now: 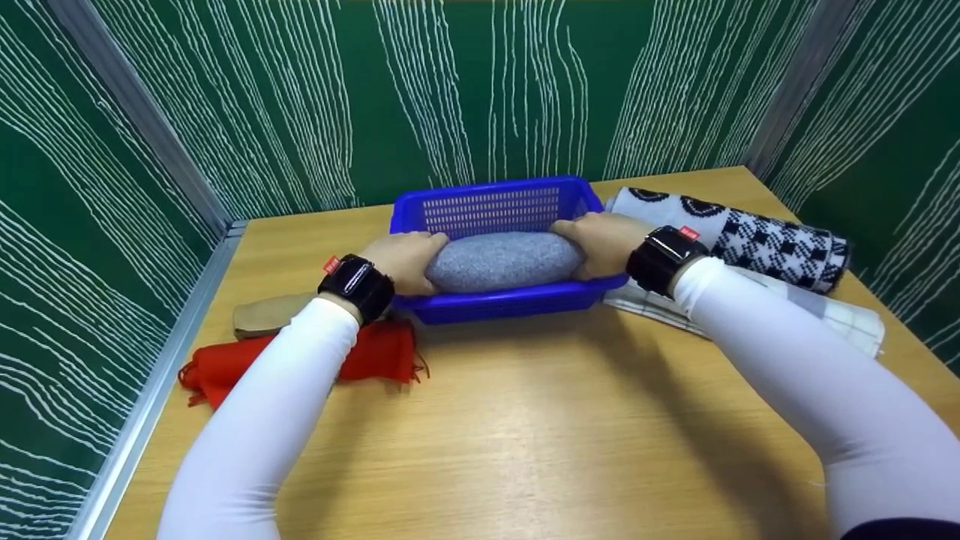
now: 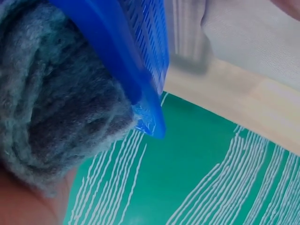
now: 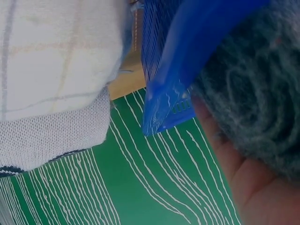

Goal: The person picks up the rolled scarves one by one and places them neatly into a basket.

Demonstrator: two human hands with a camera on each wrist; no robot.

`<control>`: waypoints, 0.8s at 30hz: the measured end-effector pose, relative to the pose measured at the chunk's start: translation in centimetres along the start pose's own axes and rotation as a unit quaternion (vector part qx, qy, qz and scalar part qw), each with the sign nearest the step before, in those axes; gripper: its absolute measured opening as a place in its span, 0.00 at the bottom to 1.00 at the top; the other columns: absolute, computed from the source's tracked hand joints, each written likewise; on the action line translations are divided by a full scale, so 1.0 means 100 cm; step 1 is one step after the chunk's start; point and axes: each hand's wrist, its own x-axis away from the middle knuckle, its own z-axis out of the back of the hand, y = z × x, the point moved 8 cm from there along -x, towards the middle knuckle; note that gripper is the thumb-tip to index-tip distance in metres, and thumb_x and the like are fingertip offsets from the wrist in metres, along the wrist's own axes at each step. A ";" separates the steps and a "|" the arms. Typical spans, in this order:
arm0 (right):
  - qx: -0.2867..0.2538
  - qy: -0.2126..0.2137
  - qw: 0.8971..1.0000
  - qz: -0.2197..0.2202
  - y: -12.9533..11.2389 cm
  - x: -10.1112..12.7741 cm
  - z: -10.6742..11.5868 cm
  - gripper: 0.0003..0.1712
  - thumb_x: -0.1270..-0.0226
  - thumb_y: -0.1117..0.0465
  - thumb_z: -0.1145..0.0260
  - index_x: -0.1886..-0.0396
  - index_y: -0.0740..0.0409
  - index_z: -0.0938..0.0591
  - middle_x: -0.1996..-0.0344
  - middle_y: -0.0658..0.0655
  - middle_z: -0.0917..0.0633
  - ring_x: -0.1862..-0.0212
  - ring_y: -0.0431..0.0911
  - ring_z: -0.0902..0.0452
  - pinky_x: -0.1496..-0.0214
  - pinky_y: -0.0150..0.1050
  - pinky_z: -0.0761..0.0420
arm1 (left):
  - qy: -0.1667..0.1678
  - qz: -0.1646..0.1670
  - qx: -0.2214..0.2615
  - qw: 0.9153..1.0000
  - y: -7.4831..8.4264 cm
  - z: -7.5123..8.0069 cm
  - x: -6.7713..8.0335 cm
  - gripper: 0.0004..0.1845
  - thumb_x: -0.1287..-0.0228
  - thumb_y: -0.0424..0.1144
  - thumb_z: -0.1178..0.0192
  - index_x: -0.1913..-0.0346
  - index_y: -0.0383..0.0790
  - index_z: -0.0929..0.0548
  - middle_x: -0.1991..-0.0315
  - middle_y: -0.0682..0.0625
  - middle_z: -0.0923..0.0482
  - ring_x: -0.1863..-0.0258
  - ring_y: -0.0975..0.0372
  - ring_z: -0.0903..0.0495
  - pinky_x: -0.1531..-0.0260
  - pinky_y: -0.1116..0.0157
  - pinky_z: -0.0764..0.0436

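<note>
A rolled grey scarf [image 1: 504, 261] lies crosswise over the blue plastic basket [image 1: 510, 301], overlapping its near rim in the head view. My left hand [image 1: 405, 259] grips the roll's left end, fingers and thumb around it. At the opposite end my right hand [image 1: 604, 241] holds it the same way. The left wrist view shows the fuzzy layered end of the grey scarf [image 2: 70, 103] beside the basket's rim [image 2: 136, 75]. Spiral layers of the scarf [image 3: 262, 89] rest against my right hand [image 3: 253, 187] in the right wrist view.
Left of the basket lie a rolled red scarf [image 1: 379, 352] with fringe and a tan roll [image 1: 274, 315]. A black-and-white patterned roll [image 1: 780, 244] and a pale checked roll [image 1: 840, 315] lie to the right. Green panels [image 1: 517, 90] with white lines enclose the wooden table [image 1: 495, 435].
</note>
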 end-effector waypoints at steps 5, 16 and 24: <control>-0.003 0.013 1.000 0.015 -0.003 0.000 0.003 0.38 0.49 0.59 0.18 0.36 0.62 0.19 0.51 0.69 0.10 0.49 0.67 0.11 0.41 0.65 0.13 | -0.012 0.010 -0.002 1.000 -0.002 -0.001 -0.002 0.33 0.40 0.42 0.23 0.33 0.41 0.23 0.38 0.39 0.16 0.35 0.44 0.18 0.31 0.43 0.20; -0.018 -0.023 1.000 0.004 0.000 0.003 0.000 0.38 0.45 0.60 0.23 0.32 0.62 0.22 0.48 0.70 0.11 0.45 0.67 0.13 0.38 0.67 0.15 | -0.031 0.018 0.015 0.999 0.001 0.000 -0.001 0.32 0.41 0.38 0.29 0.32 0.40 0.23 0.38 0.39 0.17 0.35 0.46 0.18 0.31 0.44 0.20; -0.018 -0.031 0.999 0.009 -0.001 0.006 0.005 0.40 0.45 0.62 0.26 0.30 0.65 0.22 0.44 0.70 0.12 0.43 0.66 0.14 0.35 0.66 0.16 | -0.037 0.019 0.018 0.999 0.000 0.003 0.001 0.31 0.41 0.39 0.29 0.33 0.39 0.22 0.38 0.40 0.17 0.35 0.47 0.19 0.30 0.45 0.21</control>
